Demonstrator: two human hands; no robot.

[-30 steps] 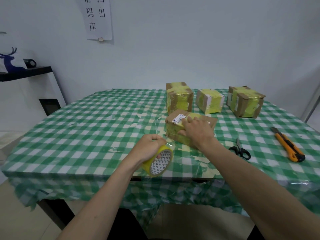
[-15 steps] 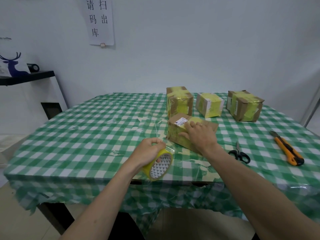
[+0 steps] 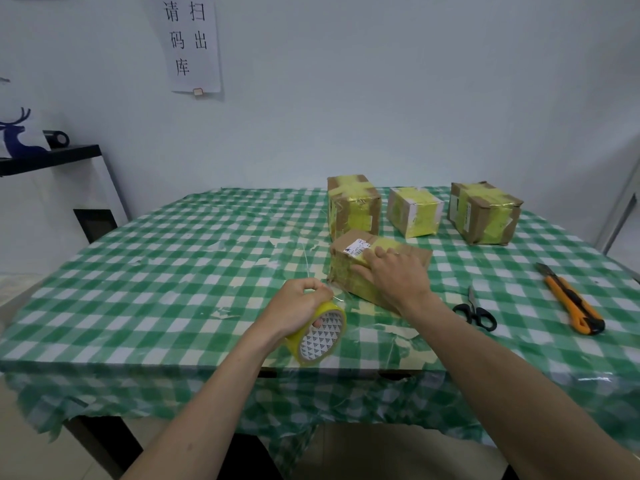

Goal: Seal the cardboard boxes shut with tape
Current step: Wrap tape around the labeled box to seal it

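- Left hand [image 3: 297, 305] grips a roll of yellow packing tape [image 3: 320, 336], fingers curled over its rim, held just above the near edge of the green-and-white checked surface [image 3: 166, 271].
- Right hand [image 3: 391, 275] lies flat on the low brown cardboard box [image 3: 379, 263], fingers straight and pressing down on yellow tape already on its top.
- Thin clear strands show between roll and box; I can't tell whether a full strip is paid out.
- Head view, task box: sits mid-surface, near the front, white label on its top left corner, just ahead of the roll.
- Step in hand, my read: laying and smoothing tape across the box seam.
- To do it well: keep the palm pinning the box, pull the roll taut and low, run the strip over the edge and down the side, rub out wrinkles before cutting.
- Black-handled scissors [image 3: 476, 313] lie just right of the right forearm; orange utility knife [image 3: 571, 301] further right. Either would cut the strip.
- Containers: three more taped cardboard boxes stand behind in a row: left rear box [image 3: 353, 206], middle rear box [image 3: 415, 211], right rear box [image 3: 485, 213].
- All four are closed; contents not visible.
- Rear three look already wrapped in yellow tape, so likely done.
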